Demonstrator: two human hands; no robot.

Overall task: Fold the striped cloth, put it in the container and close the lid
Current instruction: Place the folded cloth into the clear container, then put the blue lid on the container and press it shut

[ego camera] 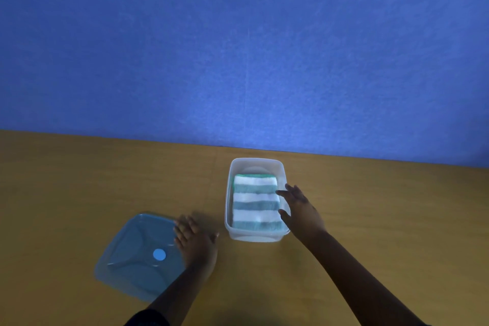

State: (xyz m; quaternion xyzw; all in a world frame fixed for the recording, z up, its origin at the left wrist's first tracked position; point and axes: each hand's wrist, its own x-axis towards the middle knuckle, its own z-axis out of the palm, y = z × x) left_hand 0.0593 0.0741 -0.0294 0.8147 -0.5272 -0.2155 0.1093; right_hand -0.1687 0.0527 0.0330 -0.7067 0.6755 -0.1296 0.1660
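The folded, fluffy striped cloth (255,202) lies inside a translucent rectangular plastic container (254,235) on the wooden counter (66,180). The right hand (300,208) rests open at its right rim. The left hand (194,242), fingers spread, touches the bluish square lid (137,254) with its round blue sticker (159,254).

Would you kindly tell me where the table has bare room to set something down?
Free: the table left of the container and behind the lid, and everything right of the right hand. Crowded: the strip between lid and container, where the left hand rests on the lid's edge.
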